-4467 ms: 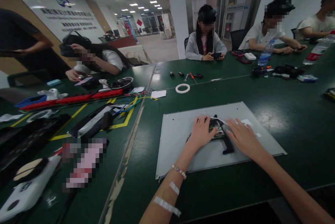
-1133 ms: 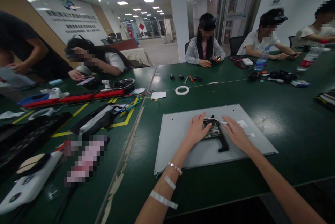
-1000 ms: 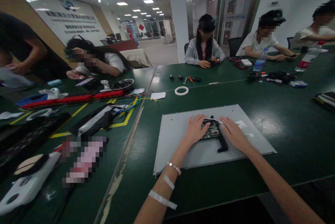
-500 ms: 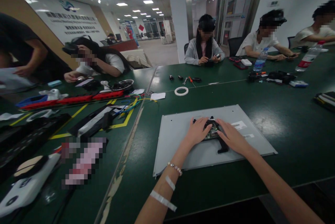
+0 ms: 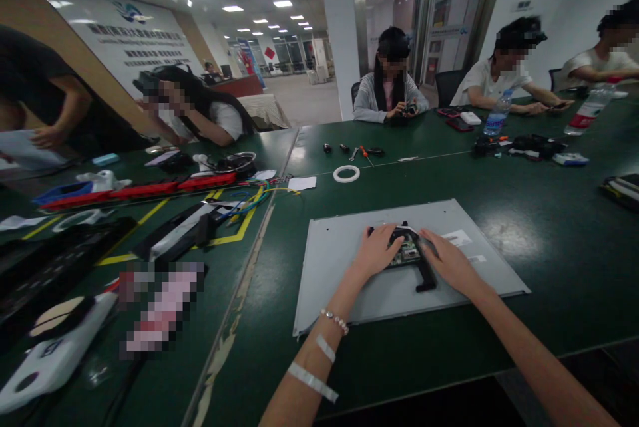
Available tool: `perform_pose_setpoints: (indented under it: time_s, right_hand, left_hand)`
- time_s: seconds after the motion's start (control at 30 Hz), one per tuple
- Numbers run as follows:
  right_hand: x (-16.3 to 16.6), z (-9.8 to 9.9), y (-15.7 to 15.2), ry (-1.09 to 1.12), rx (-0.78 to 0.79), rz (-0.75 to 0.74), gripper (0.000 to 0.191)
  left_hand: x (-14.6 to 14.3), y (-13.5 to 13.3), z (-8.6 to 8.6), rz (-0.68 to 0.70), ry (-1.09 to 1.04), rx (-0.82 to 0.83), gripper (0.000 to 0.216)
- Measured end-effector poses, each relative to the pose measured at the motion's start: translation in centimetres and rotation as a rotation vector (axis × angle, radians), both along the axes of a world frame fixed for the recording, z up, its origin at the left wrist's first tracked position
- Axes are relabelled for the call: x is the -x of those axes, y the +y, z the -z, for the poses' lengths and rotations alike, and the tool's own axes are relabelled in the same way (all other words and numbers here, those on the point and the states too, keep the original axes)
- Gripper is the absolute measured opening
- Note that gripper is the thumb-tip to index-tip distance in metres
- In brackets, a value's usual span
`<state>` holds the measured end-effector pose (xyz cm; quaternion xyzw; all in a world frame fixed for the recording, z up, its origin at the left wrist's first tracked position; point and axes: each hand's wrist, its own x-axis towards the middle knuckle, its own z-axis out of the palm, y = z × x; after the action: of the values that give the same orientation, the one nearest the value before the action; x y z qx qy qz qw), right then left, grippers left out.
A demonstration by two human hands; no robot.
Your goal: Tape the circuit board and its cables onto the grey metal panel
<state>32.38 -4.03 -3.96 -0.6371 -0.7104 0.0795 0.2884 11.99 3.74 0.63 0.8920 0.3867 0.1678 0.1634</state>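
Seen from the head camera, a small green circuit board [image 5: 408, 253] is flanked by two bare hands at the middle of a grey metal panel [image 5: 339, 247] laid flat on a dark green table [image 5: 524, 181]. The left hand [image 5: 375, 253] is spread palm-down, its fingers [image 5: 388, 235] loosely curled against the board's left edge; the right hand [image 5: 449, 262] is likewise laid flat, fingertips touching the board's right side. Whether the board is actually gripped cannot be told. A black bracket [image 5: 426, 277] is seen running from the board toward the near edge. Beyond the panel, a white tape ring [image 5: 346, 173] is lying on the table, and seated people [image 5: 392, 81] are occupied at the far side.
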Motion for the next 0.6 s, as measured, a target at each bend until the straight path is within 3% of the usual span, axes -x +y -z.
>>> perform_pose_setpoints:
  time_s: [0.23, 0.6]
  right_hand:
    - [0.0, -0.7, -1.1, -0.240, -0.048, -0.005, 0.043]
    - [-1.3, 0.2, -0.7, 0.175, 0.001, 0.053, 0.046]
  left_hand:
    - [0.1, 0.0, 0.1, -0.002, 0.001, 0.000, 0.047]
    - [0.1, 0.1, -0.3, -0.028, -0.081, 0.075, 0.045]
